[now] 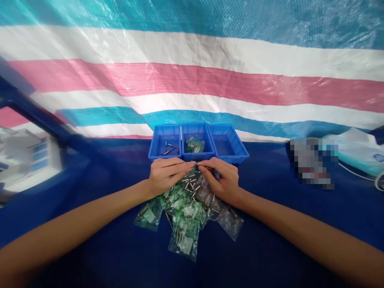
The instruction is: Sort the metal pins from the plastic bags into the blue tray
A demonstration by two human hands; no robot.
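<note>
A heap of small clear and green plastic bags (pixel 186 212) with metal pins inside lies on the blue table in front of me. My left hand (pixel 166 174) and my right hand (pixel 222 180) meet at the far end of the heap. Both have their fingers pressed together around a small bag with metal pins (pixel 195 164) between the fingertips. Just beyond the hands stand three blue trays in a row. The left tray (pixel 165 145) holds a few loose pins, the middle tray (pixel 196 142) holds green bags, and the right tray (pixel 228 146) looks bare.
A striped tarp in teal, white and pink hangs behind the table. At the right lie a blurred-out item (pixel 312 162), a pale plastic package (pixel 357 150) and a white cable (pixel 360 173). A dark blue bar (pixel 36 116) and pale equipment sit at the left.
</note>
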